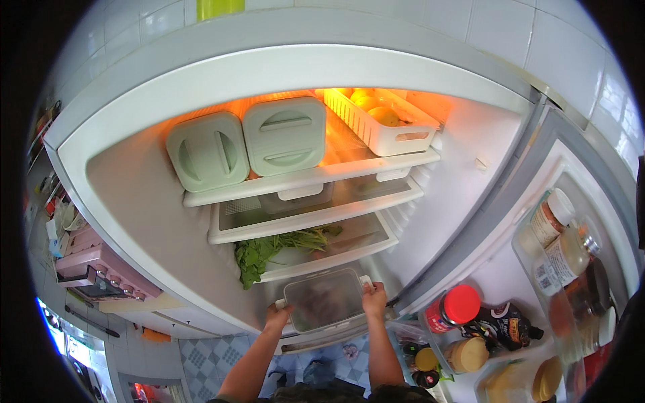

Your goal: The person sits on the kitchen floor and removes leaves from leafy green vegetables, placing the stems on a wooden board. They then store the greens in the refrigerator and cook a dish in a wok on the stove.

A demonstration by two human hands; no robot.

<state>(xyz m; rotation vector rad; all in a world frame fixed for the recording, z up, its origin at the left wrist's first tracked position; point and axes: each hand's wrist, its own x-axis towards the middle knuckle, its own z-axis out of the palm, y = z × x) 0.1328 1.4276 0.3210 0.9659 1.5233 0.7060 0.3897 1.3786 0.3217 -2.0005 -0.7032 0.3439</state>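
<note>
A clear lidded plastic container (pixel 326 300) is held level between both hands at the bottom of an open refrigerator. Its contents look dark and blurred through the lid. My left hand (pixel 278 317) grips the white clip on its left side, and my right hand (pixel 373 299) grips the clip on the right. Just above, leafy green vegetables (pixel 258 254) lie on the lowest shelf and hang over its front edge. Higher up, two pale green lidded bins (pixel 286 135) stand beside a white plastic basket (pixel 398 143) of yellow-orange fruit (pixel 384 116). More clip-lid containers sit on the middle shelf.
The open refrigerator door (pixel 484 282) at right carries several jars and bottles, among them a red-lidded jar (pixel 459 306) and a dark sauce bottle (pixel 511 327). A pink toaster oven (pixel 108 272) stands on a counter at left. Blue patterned floor tiles (pixel 211 357) lie below.
</note>
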